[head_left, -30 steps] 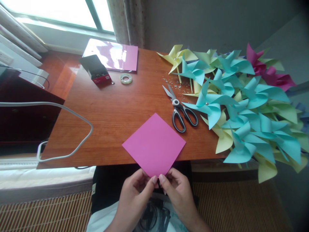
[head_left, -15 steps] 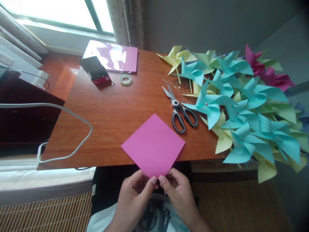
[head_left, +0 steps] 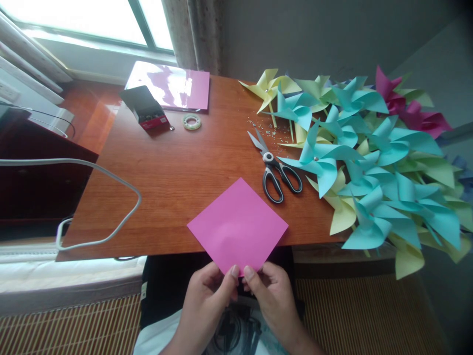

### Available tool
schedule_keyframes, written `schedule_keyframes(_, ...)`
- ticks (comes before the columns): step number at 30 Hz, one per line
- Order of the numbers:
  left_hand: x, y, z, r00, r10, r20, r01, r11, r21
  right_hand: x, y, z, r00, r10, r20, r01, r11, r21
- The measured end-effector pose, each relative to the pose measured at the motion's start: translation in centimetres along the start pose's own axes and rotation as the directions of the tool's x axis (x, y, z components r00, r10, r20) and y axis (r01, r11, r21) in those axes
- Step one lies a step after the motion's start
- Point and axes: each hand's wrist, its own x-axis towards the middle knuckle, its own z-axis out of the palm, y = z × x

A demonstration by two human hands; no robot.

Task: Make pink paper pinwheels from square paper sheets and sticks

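Left hand [head_left: 209,296] and right hand [head_left: 272,296] are pinching the pink paper square [head_left: 238,227] over the tabletop's [head_left: 162,202] near edge!
It's looking light, easily creased; its near corner is likely offering the best hold.

Single head-worn view, looking forward and steeply down. Near range: left hand [head_left: 207,296] and right hand [head_left: 272,293], lower centre. Far range: across the table [head_left: 166,182] to the window [head_left: 81,19], upper left
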Motion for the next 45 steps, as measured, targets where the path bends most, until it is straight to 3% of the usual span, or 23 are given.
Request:
schedule_keyframes(10, -0.14, 0.56, 0.23, 0.999, 0.027, -0.025, -0.03, 0.994, -0.102, 0.3, -0.82, -0.01, 0.999, 0.009, -0.033, -0.007, 0.999, 0.043)
schedule_keyframes(19, -0.19, 0.52, 0.34, 0.995, 0.054, -0.078, -0.056, 0.998, -0.024, 0.2, -0.46, 0.0, 0.997, -0.026, -0.074, 0.029, 0.998, 0.05)
schedule_keyframes(27, -0.38, 0.12, 0.37, 0.992, 0.05, -0.112, -0.053, 0.998, -0.025, 0.09, -0.42, -0.22, 0.995, -0.076, -0.058, 0.078, 0.997, 0.026)
schedule_keyframes(33, -0.34, -0.01, 0.34, 0.988, 0.012, -0.157, -0.011, 1.0, 0.008, -0.06, -0.63, -0.05, 0.997, -0.069, 0.017, 0.066, 0.988, 0.14)
schedule_keyframes(45, -0.59, 0.91, 0.28, 0.993, 0.04, -0.114, -0.051, 0.995, -0.088, -0.1, -1.08, 0.15, 0.998, -0.058, -0.027, 0.061, 0.987, 0.146)
